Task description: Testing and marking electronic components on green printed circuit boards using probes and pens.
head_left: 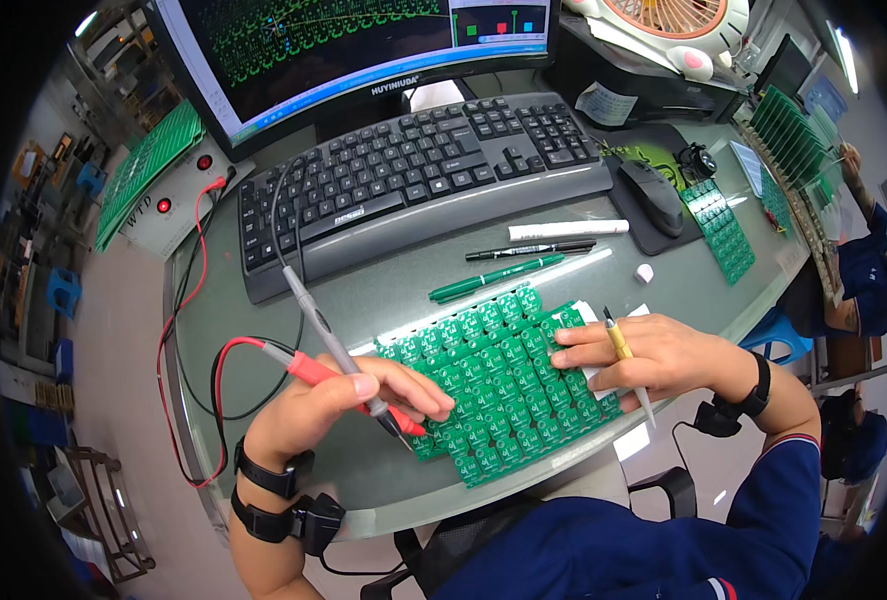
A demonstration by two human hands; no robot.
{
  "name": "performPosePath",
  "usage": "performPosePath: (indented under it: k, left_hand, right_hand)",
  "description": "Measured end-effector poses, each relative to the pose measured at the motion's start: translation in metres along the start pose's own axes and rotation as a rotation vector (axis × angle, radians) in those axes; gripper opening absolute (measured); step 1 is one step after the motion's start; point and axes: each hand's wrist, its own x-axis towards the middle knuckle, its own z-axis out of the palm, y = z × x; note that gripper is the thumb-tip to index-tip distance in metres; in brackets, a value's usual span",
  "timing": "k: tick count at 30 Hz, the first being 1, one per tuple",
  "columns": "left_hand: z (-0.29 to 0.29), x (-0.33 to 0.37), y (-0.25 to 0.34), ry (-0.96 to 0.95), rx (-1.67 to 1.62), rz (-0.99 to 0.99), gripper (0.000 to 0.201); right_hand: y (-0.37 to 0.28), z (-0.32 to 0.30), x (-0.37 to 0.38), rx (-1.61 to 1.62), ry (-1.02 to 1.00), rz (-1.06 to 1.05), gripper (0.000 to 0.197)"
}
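"Grey plastic first: what grips that slanting probe?"

"Left hand (333,402). Its thumb and fingers close on the grey probe (317,318), and a red probe (313,371) runs beneath the same palm."

"And the other one?"

"The right hand (658,350) has a yellow pen-like tool (618,340) caught between its fingers. Two fingertips (563,358) lie slightly apart on the front circuit panel (508,405), toward its right end."

"So how does that panel lie from the probes?"

"Just right of their points, on the near part of the desk (373,480). Its long axis climbs from lower left to upper right, so the left hand is nearer one short end and the right hand nearer the other. Whether either probe point touches the boards, I cannot tell."

"What does it look like?"

"Bright green and flat, with rows of small repeated units and pale marks. It overlaps a second panel (463,325) of the same kind, which shows behind it and to the left. A white paper slip (587,313) pokes out by the right fingers."

"And farther out?"

"A green pen (496,279), a black marker (530,250) and a white marker (568,230) lie behind the panels. Past them sits a black keyboard (423,180), with a mouse (649,198) off its right end."
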Motion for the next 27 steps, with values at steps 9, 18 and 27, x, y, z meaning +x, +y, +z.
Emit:
performPosePath:
  k: [9,18,27]
  left_hand:
    - [0.003,-0.005,0.009,0.052,0.039,0.069,0.040]
    - [0.023,-0.007,0.016,-0.202,0.088,-0.063,0.041]
    - [0.028,-0.002,0.007,-0.100,0.149,0.071,0.043]
  right_hand:
    - [-0.020,-0.029,0.020,-0.126,-0.093,0.081,0.039]
    - [-0.033,0.006,0.101,0.754,0.214,0.277,0.031]
    - [-0.033,0.006,0.123,1.124,0.165,0.389,0.020]
